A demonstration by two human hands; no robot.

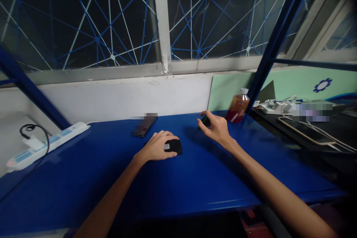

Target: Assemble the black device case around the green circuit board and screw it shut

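My left hand [158, 146] lies over a flat black box [176, 146] with a small white label, thumb on its near edge and fingers along its far edge. The palm hides the box's left part. Farther right, my right hand [217, 126] is raised slightly above the blue table [195, 178], thumb and index finger curved around a small dark green object [205, 120]. Most of that object is covered by the hand, so its kind does not show. Just beyond my left hand lies a dark phone-like slab [145, 125], partly blurred.
A bottle of reddish-orange drink [238, 106] stands at the back right, close to my right hand. On the left is a white power strip [50, 146] with a plugged-in black cable. Blue frame posts flank the table. A phone [305, 131] and white cables lie on the dark right-hand surface.
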